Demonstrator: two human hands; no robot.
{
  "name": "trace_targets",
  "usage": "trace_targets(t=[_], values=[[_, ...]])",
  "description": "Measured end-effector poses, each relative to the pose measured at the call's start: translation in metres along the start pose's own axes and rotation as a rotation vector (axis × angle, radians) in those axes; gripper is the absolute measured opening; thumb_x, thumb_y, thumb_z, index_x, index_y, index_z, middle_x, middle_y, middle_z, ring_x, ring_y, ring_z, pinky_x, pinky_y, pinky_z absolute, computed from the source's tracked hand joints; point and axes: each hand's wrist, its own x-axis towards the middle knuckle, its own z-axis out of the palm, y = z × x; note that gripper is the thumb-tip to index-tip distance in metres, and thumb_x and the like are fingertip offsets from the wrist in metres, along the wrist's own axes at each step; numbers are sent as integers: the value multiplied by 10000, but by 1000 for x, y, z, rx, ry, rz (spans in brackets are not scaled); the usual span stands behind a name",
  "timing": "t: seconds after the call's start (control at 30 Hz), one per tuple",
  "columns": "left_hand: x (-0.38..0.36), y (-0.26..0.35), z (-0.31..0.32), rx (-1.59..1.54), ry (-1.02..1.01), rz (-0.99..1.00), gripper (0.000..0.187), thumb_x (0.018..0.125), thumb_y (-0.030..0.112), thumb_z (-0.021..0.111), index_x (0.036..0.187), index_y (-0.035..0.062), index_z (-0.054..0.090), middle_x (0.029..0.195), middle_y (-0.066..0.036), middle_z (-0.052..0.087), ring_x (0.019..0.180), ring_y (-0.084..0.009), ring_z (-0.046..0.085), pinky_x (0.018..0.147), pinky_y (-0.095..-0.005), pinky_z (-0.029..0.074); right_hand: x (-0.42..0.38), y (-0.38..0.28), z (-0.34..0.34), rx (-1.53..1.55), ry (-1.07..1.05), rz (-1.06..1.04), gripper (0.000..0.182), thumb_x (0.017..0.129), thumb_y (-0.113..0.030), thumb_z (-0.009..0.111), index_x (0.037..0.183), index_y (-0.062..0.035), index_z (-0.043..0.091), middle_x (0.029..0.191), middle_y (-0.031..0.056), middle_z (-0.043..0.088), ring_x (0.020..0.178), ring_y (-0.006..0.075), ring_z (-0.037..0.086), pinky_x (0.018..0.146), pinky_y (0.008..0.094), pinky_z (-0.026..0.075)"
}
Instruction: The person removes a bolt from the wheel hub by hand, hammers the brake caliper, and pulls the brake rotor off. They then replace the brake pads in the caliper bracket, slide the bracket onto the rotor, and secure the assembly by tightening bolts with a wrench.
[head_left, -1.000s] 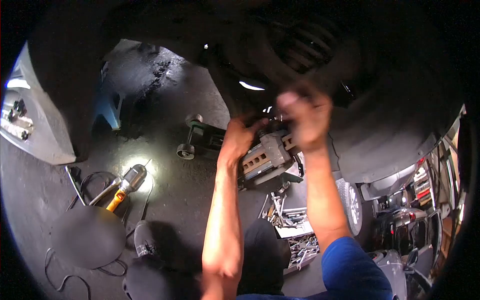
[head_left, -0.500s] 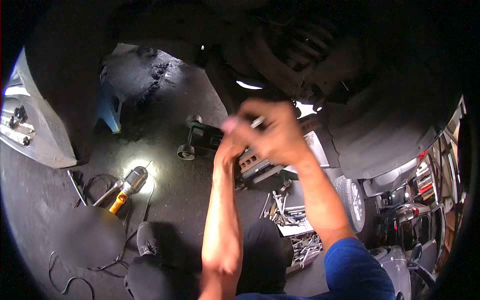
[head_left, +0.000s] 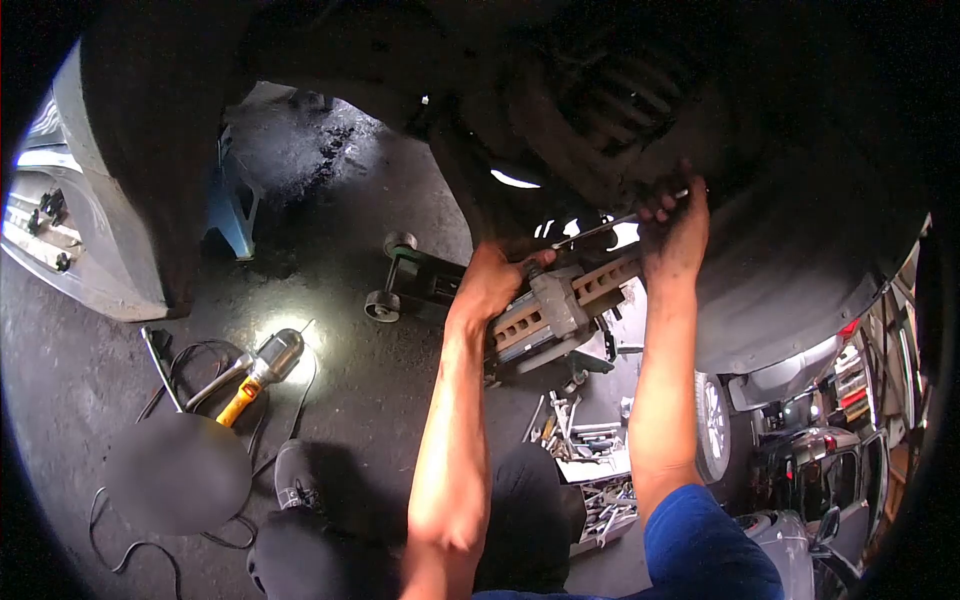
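Observation:
My right hand is raised under the dark wheel arch, its fingers closed around a slim metal rod-shaped tool. The tool slants down to the left, toward my left hand. My left hand is closed beside the tool's lower end, thumb stretched toward it; what its fingers grip is hidden. Just below the hands lies a brown slotted metal beam with a grey block across it. Dark suspension parts of the car hang above, mostly in shadow.
A wheeled floor jack stands behind my left hand. Trays of wrenches sit below right, near a wheel. On the left floor are a lit work lamp with its cable and a blue stand.
My hands were together and blurred in front of the beam; they have separated. The right moved up and right with the tool, while the left stayed lower, uncovering the beam and block.

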Motion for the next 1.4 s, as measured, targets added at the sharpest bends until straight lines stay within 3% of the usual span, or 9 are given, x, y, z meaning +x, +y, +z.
trace_targets(t=[0.2,0.6,0.67,0.8,0.83,1.07,1.17,1.3,1.4], values=[[5,-37,6,-116,69,293,320,850,60,620,1157,-26,640,1085,-154,697,1057,-246,628,938,-352,470,-89,29,66,-898,-822,-445,334,847,-327,721,846,5,679,679,154,659,631,229,630,595,327,488],[1,-4,0,45,-10,-29,289,875,244,715,1034,2,700,947,-88,710,837,-157,601,789,-326,478,35,17,-51,-3,18,-35,175,917,-227,643,1009,-80,667,760,5,553,638,86,489,533,233,394],[4,-14,2,-51,-16,11,346,869,290,719,1057,0,710,940,-126,719,829,-164,619,781,-335,487,-14,5,0,-417,-2,-231,239,905,-267,666,995,-45,669,740,21,576,744,108,571,573,260,446],[13,-49,10,-58,50,146,360,860,297,726,1055,-6,716,933,-145,722,832,-168,629,775,-339,491,-89,34,63,-1003,-913,-605,286,815,-306,770,883,-51,661,687,125,679,593,284,682,550,362,525],[15,-51,10,-45,79,191,355,857,291,728,1050,-7,717,932,-144,722,835,-168,629,774,-339,491,-87,45,63,-956,-943,-677,268,823,-296,769,846,-53,658,694,95,684,613,169,686,545,328,508],[1,-9,1,-16,14,53,291,888,214,691,1066,-16,702,982,-167,727,856,-183,633,809,-337,481,-41,-3,20,-253,-290,-267,157,849,-221,707,819,-83,639,651,7,579,547,79,484,537,254,404],[-4,3,1,-14,12,-29,303,885,229,696,1074,-8,706,985,-164,727,855,-190,635,819,-337,482,30,6,-51,203,-412,50,151,911,-209,621,977,-74,639,716,11,587,579,79,496,534,250,406],[0,-5,2,-25,-14,-25,311,887,263,694,1048,-3,699,948,-135,716,850,-183,624,803,-335,483,-8,4,-7,-165,-118,-154,266,957,-284,558,1106,-78,635,842,31,652,685,124,600,573,241,456],[6,-29,5,27,-6,68,287,892,258,687,1010,-3,671,919,-113,691,841,-182,609,789,-335,479,-71,18,46,-826,-654,-429,190,884,-258,664,970,-89,676,775,67,672,668,150,631,584,292,485]])
